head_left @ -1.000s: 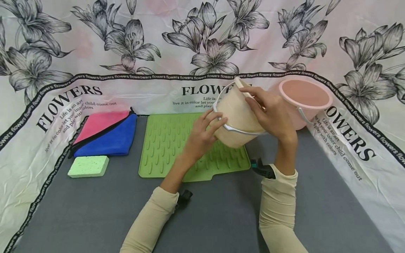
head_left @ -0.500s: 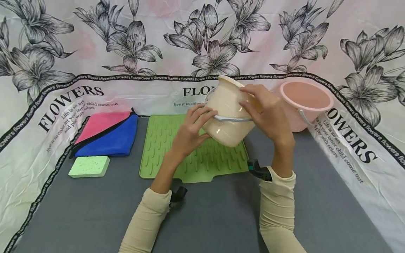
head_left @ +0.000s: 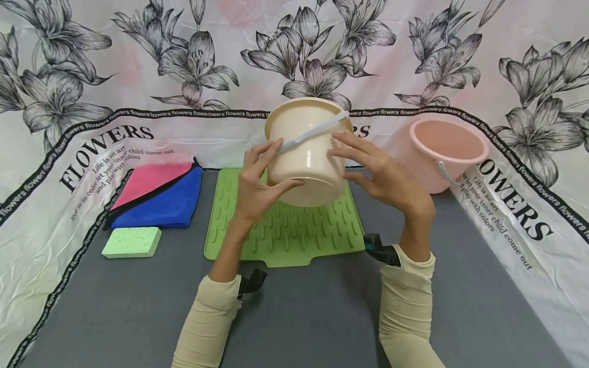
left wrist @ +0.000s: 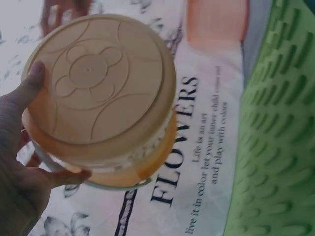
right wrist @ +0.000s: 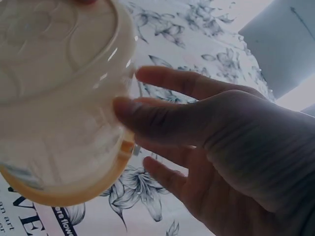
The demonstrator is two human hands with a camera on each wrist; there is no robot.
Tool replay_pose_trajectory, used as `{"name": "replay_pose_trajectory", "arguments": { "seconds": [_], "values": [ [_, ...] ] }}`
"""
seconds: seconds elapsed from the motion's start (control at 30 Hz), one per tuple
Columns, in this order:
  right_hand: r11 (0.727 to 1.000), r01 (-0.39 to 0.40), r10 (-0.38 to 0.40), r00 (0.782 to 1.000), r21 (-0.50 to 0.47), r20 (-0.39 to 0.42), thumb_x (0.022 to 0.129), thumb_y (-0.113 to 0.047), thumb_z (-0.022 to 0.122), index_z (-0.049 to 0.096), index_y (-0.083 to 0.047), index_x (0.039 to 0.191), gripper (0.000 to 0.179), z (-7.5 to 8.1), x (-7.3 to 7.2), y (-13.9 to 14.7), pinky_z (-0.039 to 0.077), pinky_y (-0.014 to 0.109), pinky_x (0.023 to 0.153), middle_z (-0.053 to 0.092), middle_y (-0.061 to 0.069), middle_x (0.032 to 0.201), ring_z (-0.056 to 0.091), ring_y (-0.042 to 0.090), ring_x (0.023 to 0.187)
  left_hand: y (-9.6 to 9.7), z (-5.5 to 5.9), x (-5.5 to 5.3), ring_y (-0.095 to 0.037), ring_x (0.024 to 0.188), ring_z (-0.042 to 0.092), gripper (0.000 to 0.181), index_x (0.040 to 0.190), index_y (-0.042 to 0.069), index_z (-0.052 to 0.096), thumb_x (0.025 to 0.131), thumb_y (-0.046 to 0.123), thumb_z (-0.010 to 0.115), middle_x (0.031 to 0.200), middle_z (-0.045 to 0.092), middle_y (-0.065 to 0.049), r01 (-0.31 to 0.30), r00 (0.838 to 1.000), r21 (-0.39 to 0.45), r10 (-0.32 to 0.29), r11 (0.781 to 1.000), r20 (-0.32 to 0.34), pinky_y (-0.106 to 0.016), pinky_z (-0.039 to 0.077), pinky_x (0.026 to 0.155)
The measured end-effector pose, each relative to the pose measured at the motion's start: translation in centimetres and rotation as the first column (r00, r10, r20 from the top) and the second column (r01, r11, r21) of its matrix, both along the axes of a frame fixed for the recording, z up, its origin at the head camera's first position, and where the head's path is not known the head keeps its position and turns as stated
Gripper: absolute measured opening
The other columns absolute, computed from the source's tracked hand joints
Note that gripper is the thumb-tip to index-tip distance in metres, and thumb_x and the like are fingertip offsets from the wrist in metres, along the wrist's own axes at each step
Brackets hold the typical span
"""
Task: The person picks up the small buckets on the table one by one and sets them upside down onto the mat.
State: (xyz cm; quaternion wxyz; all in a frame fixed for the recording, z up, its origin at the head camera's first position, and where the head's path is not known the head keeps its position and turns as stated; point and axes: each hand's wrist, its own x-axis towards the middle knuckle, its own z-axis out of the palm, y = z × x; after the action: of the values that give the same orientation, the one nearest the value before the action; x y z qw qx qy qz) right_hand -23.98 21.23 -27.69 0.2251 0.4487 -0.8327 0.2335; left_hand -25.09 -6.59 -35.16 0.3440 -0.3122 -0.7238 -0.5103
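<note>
Flower-printed cloth (head_left: 138,94) backs the counter (head_left: 313,317); near a green mat (head_left: 299,240), the left hand (head_left: 253,191) pinches a raised, tilted cream bucket (head_left: 306,161), which could slip should the right hand (head_left: 388,176) (fingers spread, contact unclear) lend no support.

Head view high, forward-down; wrist views close, both facing bucket (left wrist: 101,98).

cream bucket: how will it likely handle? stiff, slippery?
The cream bucket is probably stiff: it shows no dent where the left hand grips it. Its shiny wall suggests it may be slippery. The handle slants across the wall, so it may swing when tilted.
</note>
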Motion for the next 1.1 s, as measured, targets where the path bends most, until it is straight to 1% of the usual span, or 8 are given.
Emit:
{"name": "replay_pose_trajectory", "arguments": {
  "seconds": [0.17,0.33,0.53,0.57,0.67,0.77,0.9,1.1],
  "values": [
    [0.996,-0.085,0.083,0.995,0.029,0.046,0.071,0.011,0.089,0.056,-0.004,0.149,0.086,-0.3,-0.4,-0.3,0.039,0.053,0.125,0.043,0.021,0.164,0.036,0.040,0.156,-1.4,0.9,0.6,-0.029,0.131,0.059,0.079,0.143,-0.003,0.061,0.070,-0.005,0.093,0.144,0.058,-0.023,0.048,0.991,0.115,-0.061,0.992,0.116,-0.040,0.062,0.097],
    [0.995,-0.096,0.096,0.995,-0.019,0.020,0.060,0.000,0.098,0.054,-0.007,0.151,0.101,-0.2,-0.6,-0.9,0.031,0.055,0.129,0.033,0.024,0.168,0.028,0.040,0.160,-2.2,1.5,1.2,-0.023,0.129,0.064,0.058,0.128,0.000,0.065,0.077,0.001,0.091,0.144,0.064,-0.015,0.060,0.979,0.129,-0.084,0.990,0.187,-0.024,0.061,0.088],
    [0.986,-0.161,0.164,0.983,-0.050,0.078,0.064,-0.014,0.094,0.056,-0.004,0.149,0.093,-0.7,-0.9,-1.4,0.033,0.060,0.126,0.035,0.026,0.167,0.032,0.042,0.157,-2.5,1.9,1.2,-0.029,0.126,0.068,0.039,0.120,-0.005,0.063,0.087,-0.001,0.083,0.142,0.065,-0.016,0.097,0.961,0.201,-0.144,0.975,0.235,-0.022,0.064,0.074],
    [0.984,-0.168,0.172,0.982,-0.056,0.080,0.068,-0.018,0.092,0.057,-0.003,0.148,0.089,-0.8,-0.9,-1.4,0.034,0.060,0.125,0.037,0.026,0.165,0.035,0.043,0.156,-2.6,1.9,1.1,-0.029,0.128,0.067,0.039,0.120,-0.007,0.062,0.090,0.007,0.082,0.142,0.065,-0.018,0.099,0.959,0.221,-0.152,0.970,0.240,-0.022,0.064,0.076],
    [0.981,-0.176,0.183,0.980,-0.086,0.081,0.080,-0.034,0.080,0.058,0.000,0.146,0.077,-0.8,-1.1,-1.4,0.035,0.061,0.125,0.042,0.029,0.161,0.039,0.045,0.153,-2.9,1.9,0.8,-0.033,0.141,0.058,0.061,0.125,-0.009,0.059,0.091,0.036,0.082,0.144,0.061,-0.023,0.113,0.946,0.272,-0.187,0.956,0.264,-0.023,0.063,0.088],
    [0.980,-0.162,0.171,0.983,-0.117,0.072,0.089,-0.050,0.062,0.055,0.003,0.148,0.079,-0.9,-1.5,-1.3,0.034,0.059,0.126,0.047,0.030,0.158,0.042,0.046,0.151,-3.3,1.9,0.7,-0.030,0.137,0.059,0.096,0.134,-0.008,0.054,0.078,0.064,0.082,0.145,0.059,-0.025,0.144,0.926,0.310,-0.238,0.940,0.292,-0.022,0.059,0.096],
    [0.983,-0.130,0.139,0.988,-0.126,0.070,0.094,-0.054,0.053,0.050,0.004,0.151,0.082,-1.4,-2.1,-1.4,0.035,0.058,0.125,0.052,0.029,0.154,0.045,0.046,0.149,-3.5,1.7,0.8,-0.015,0.127,0.060,0.116,0.145,-0.005,0.046,0.068,0.074,0.081,0.140,0.060,-0.018,0.193,0.899,0.336,-0.304,0.922,0.317,-0.022,0.056,0.097],
    [0.986,-0.100,0.115,0.987,-0.133,0.112,0.094,-0.052,0.051,0.046,0.003,0.154,0.082,-1.5,-2.0,-1.5,0.036,0.056,0.125,0.050,0.026,0.156,0.043,0.043,0.150,-4.4,1.2,0.6,-0.016,0.129,0.062,0.132,0.159,0.007,0.030,0.057,0.067,0.089,0.151,0.052,-0.020,0.363,0.835,0.353,-0.469,0.862,0.287,-0.024,0.057,0.100]
  ]
}}
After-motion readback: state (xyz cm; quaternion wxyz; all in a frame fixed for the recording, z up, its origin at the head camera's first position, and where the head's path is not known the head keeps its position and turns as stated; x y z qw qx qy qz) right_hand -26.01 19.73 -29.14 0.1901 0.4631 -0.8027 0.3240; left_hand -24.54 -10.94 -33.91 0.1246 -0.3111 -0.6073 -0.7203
